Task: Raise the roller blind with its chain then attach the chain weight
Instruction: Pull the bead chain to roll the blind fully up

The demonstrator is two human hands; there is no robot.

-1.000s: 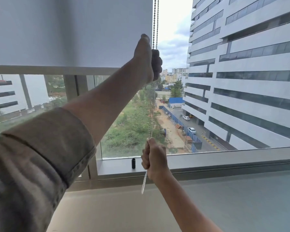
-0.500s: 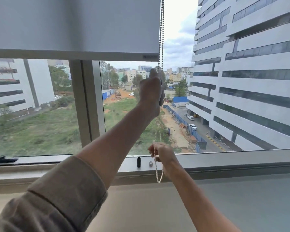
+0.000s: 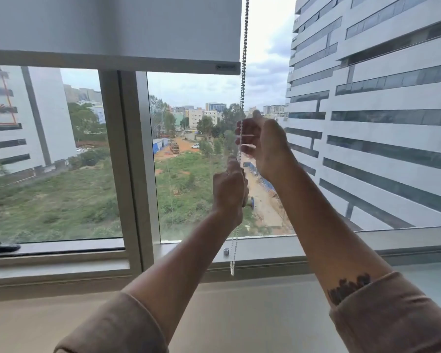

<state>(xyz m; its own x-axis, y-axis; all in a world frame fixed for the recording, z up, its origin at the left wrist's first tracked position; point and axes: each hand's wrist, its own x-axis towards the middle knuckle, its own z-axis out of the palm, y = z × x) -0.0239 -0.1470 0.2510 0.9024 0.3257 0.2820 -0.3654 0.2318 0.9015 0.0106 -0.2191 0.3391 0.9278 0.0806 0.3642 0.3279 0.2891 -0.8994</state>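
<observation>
Head view: chain [image 3: 244, 59] is seen hanging near-vertical from beside the roller blind [image 3: 112, 29], long axis straight up-down, both hands stacked on it. Right hand [image 3: 265, 146] is clenched on the chain higher up; left hand [image 3: 229, 192] is clenched on it just below, loop end dangling under it to the window sill [image 3: 341, 247]. A small cylinder [image 3: 226, 251], judged to be the chain weight, stands on the sill just beside the loop, below the left grip, nearer that hand. No containers in view
</observation>
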